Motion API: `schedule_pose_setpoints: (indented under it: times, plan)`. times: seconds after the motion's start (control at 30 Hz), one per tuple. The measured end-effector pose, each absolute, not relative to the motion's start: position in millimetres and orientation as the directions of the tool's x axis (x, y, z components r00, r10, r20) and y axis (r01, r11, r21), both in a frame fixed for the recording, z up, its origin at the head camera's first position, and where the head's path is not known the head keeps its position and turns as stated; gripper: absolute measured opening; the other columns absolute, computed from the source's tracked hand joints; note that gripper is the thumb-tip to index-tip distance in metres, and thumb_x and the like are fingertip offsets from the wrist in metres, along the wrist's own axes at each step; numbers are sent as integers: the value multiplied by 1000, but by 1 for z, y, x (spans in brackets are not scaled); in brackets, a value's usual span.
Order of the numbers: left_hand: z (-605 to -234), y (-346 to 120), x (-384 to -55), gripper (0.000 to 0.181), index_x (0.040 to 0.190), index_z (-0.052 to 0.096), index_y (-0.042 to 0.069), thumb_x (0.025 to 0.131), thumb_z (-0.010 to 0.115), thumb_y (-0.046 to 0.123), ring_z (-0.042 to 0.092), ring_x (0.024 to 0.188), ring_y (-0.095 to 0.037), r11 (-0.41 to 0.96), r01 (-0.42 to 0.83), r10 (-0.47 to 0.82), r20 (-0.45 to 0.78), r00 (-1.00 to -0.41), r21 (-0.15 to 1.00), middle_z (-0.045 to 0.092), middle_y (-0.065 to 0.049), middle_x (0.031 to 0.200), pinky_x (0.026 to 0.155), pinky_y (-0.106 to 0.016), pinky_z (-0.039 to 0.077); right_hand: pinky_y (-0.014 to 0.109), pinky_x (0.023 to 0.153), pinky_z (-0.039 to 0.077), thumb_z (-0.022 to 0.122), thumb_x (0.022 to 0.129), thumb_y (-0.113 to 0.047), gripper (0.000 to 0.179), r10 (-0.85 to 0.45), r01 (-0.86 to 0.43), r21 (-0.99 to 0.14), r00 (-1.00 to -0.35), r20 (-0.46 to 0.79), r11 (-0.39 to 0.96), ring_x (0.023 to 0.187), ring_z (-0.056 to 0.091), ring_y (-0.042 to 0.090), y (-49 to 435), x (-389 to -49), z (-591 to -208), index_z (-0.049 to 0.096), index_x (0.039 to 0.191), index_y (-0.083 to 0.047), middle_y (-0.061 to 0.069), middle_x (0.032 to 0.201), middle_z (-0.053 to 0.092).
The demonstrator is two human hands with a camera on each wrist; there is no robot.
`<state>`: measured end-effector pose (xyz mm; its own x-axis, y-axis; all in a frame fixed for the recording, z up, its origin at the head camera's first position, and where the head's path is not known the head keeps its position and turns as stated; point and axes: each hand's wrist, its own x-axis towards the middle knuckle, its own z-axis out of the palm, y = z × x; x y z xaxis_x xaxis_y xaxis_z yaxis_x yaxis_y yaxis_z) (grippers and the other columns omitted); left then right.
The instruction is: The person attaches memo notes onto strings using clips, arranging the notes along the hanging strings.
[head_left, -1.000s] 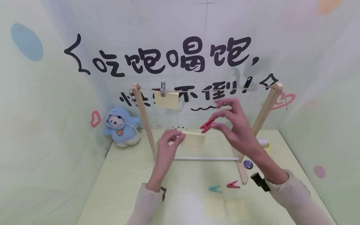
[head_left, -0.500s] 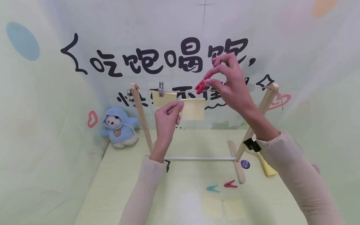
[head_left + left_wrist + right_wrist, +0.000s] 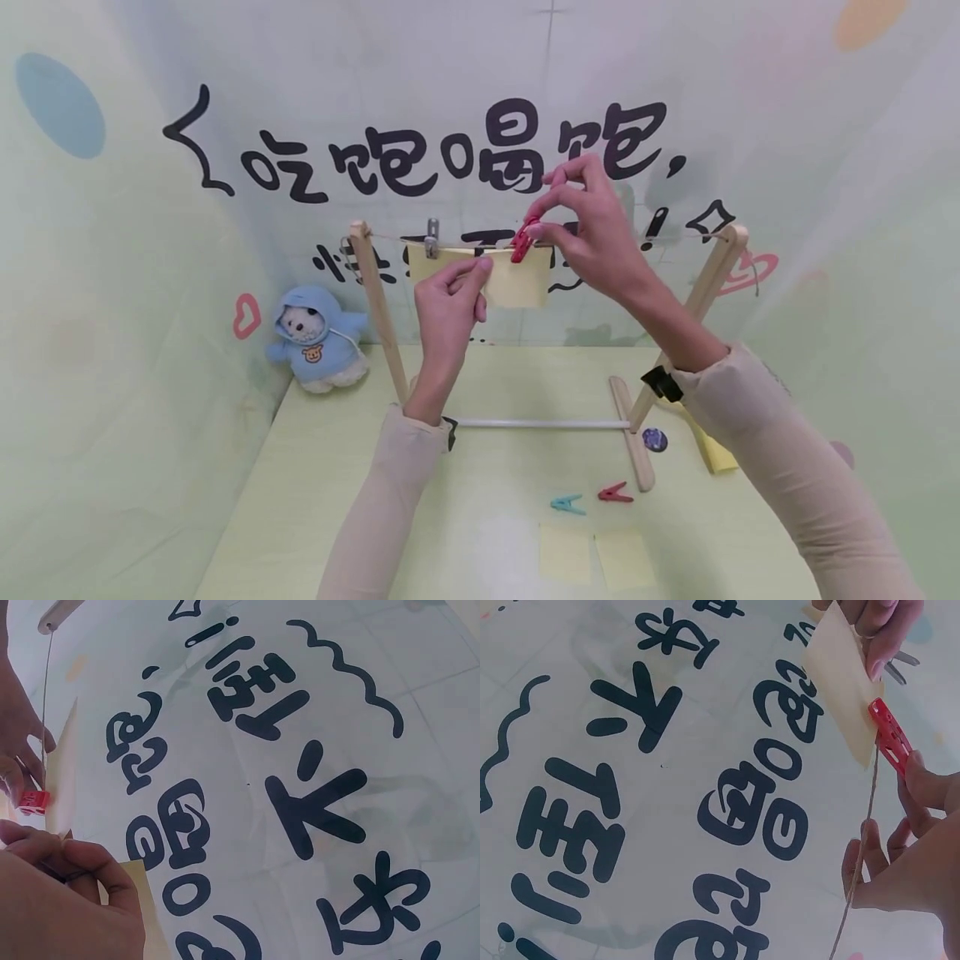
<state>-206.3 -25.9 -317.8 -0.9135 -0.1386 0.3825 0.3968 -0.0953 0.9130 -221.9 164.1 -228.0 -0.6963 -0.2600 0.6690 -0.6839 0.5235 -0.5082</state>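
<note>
My left hand (image 3: 448,308) pinches the upper left corner of a yellow sticky note (image 3: 519,283), holding it up against the string (image 3: 869,802). A red clothespin (image 3: 522,241) is squeezed between the thumb and fingers of my right hand (image 3: 596,229). Its tip overlaps the note's top edge at the string, as the right wrist view shows too. Just left of my left hand, another yellow note (image 3: 423,262) hangs from the string under a silver metal clip (image 3: 432,239); my fingers hide part of that note.
Wooden posts (image 3: 379,312) and a white crossbar (image 3: 540,424) form the frame. On the table lie a teal clothespin (image 3: 567,504), a second red clothespin (image 3: 616,492) and two yellow notes (image 3: 565,553). A blue-clad plush toy (image 3: 321,342) sits at left, a round dark-blue item (image 3: 655,440) at right.
Both hands have risen from above the table to the string. The note has come up to the string, and the red clothespin has moved left and down onto the note's top edge.
</note>
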Motion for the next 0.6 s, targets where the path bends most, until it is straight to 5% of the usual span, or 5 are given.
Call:
schedule_pose_setpoints:
  times: [0.6]
  plan:
    - [-318, -27, -207, 20, 113, 80, -6, 106, 74, 13, 48, 43, -8, -106, 389, -137, 374, -917, 915, 58, 7, 52, 43, -18, 30, 50, 111, 38, 87, 94, -3, 21, -340, -625, -545, -772, 537, 559, 123, 47, 33, 165, -218, -225, 80, 113, 5, 18, 120, 51]
